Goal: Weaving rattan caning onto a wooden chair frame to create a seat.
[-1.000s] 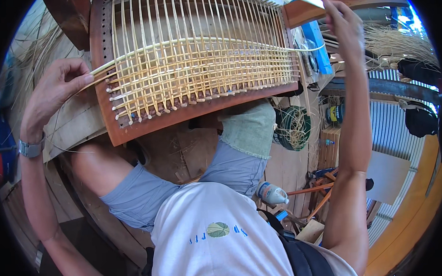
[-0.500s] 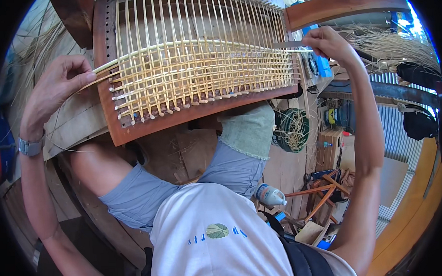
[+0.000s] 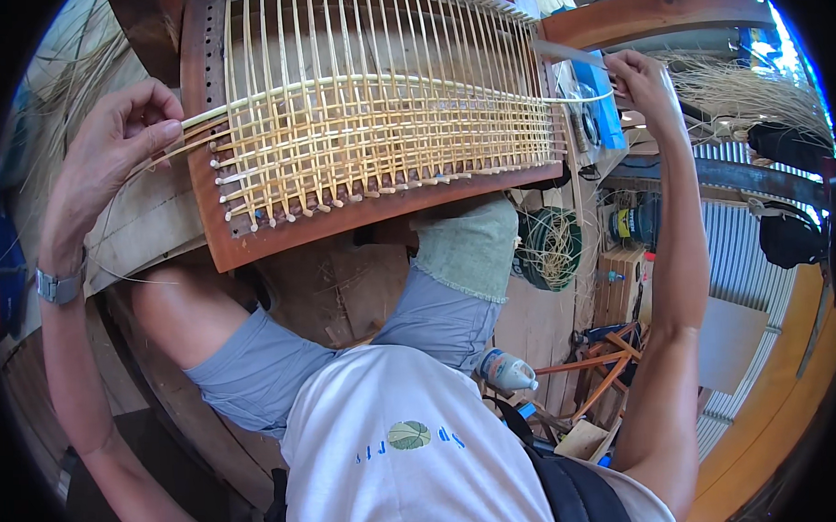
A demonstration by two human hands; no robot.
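A reddish-brown wooden frame [image 3: 279,240] lies tilted across my knees, strung with upright cane strands. Its nearer part is filled with woven cane mesh [image 3: 386,133], and pegs line the lower edge. One pale cane strand [image 3: 215,112] bows across the frame just above the weave. My left hand [image 3: 124,147] pinches this strand's left end between thumb and fingers, beside the left rail. Beyond the right rail, my right hand [image 3: 647,85] is closed on a thin flat strip [image 3: 567,53], slightly blurred. The strand's right end curves up to those same fingers; whether they grip it is unclear.
Bundles of loose cane [image 3: 734,89] lie at far right, more at far left. A wooden beam [image 3: 658,13] juts in at upper right. A dark green container [image 3: 548,247] with cane scraps, a plastic bottle [image 3: 507,369] and wooden pieces [image 3: 606,374] sit to my right.
My right hand has moved slightly right, drawing the flat strip out from among the upright strands and up past the right rail. The strand's right end now arcs outside the frame. My left hand stays nearly put.
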